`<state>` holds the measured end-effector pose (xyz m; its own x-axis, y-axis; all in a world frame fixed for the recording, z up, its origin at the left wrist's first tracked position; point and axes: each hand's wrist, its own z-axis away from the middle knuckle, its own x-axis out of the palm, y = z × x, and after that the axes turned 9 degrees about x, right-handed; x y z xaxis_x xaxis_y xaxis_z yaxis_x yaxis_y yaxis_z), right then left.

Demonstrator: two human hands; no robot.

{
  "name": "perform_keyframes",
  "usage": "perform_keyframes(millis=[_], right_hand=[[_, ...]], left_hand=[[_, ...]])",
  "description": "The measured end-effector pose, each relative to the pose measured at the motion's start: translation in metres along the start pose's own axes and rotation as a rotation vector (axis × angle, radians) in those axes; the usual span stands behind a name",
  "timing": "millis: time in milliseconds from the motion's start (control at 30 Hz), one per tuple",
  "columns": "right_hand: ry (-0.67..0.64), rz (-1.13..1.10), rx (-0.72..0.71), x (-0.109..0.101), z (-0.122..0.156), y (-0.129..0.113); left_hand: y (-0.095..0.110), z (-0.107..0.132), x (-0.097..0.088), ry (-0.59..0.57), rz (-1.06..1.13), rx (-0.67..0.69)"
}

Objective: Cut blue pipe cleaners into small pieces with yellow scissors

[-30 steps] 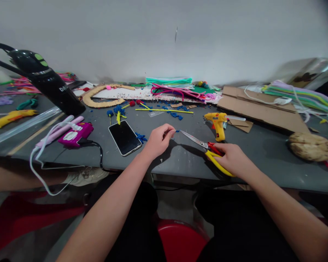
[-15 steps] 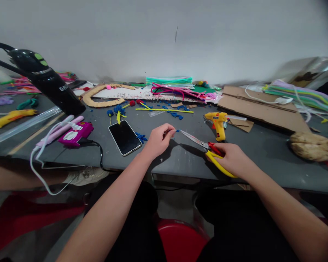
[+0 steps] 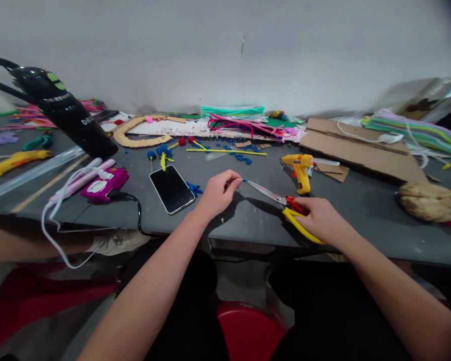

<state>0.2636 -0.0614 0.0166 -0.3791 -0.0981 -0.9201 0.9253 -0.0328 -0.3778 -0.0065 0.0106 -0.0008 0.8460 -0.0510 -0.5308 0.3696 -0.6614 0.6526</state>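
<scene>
Broadly, a smooth grey tabletop (image 3: 372,213) carries flat brown cardboard (image 3: 361,160) and a glossy black cylindrical device (image 3: 71,115), its lettering seemingly starting "DA". Long-bladed metal scissors (image 3: 279,199) angle across the middle, the fingers of the right hand (image 3: 325,218) wrapped around their yellow-and-red handles; a glass-faced phone (image 3: 172,189) and yellow glue gun (image 3: 299,170) flank the work. Fingers of the left hand (image 3: 220,193) pinch a tiny blue piece (image 3: 244,180) at the blade tips.
</scene>
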Motion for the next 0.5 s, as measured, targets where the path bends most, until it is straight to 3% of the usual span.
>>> perform_keyframes(millis=[500], right_hand=[[0.002, 0.008, 0.007, 0.0008, -0.001, 0.0011]], left_hand=[[0.0017, -0.0003, -0.0012, -0.008, 0.007, -0.012]])
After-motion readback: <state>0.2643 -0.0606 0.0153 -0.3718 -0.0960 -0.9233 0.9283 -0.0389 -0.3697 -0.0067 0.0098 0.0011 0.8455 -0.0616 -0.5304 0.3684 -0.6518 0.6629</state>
